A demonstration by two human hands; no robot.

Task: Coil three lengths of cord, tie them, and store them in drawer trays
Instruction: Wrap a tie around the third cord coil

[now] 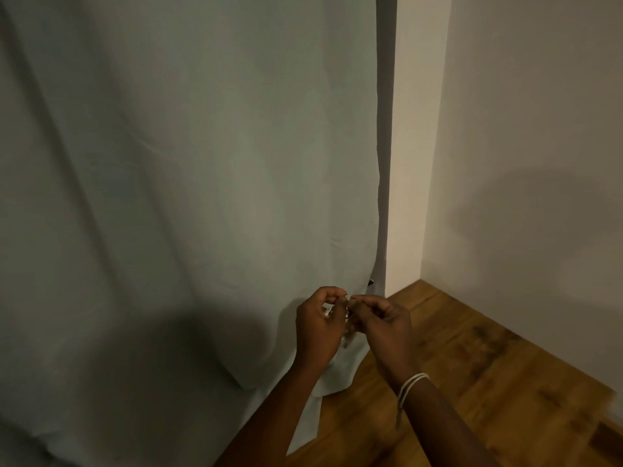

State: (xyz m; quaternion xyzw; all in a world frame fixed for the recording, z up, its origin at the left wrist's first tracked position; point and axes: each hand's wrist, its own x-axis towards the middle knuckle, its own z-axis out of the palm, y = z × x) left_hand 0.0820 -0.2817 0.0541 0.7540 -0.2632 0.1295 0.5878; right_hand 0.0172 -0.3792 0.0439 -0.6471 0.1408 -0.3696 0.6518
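My left hand (318, 326) and my right hand (384, 326) are raised close together in front of a pale cloth, fingertips nearly touching. Between them they pinch a small bundle of thin pale cord (347, 320), mostly hidden by the fingers; short bits hang below the fingers. A second pale cord (409, 385) is looped around my right wrist, with a loose end dangling down. No drawer or tray is in view.
A large grey-green cloth (188, 197) hangs from the top and drapes onto the floor at the left. A wooden floor (488, 382) lies at the lower right, met by a white wall corner (421, 230).
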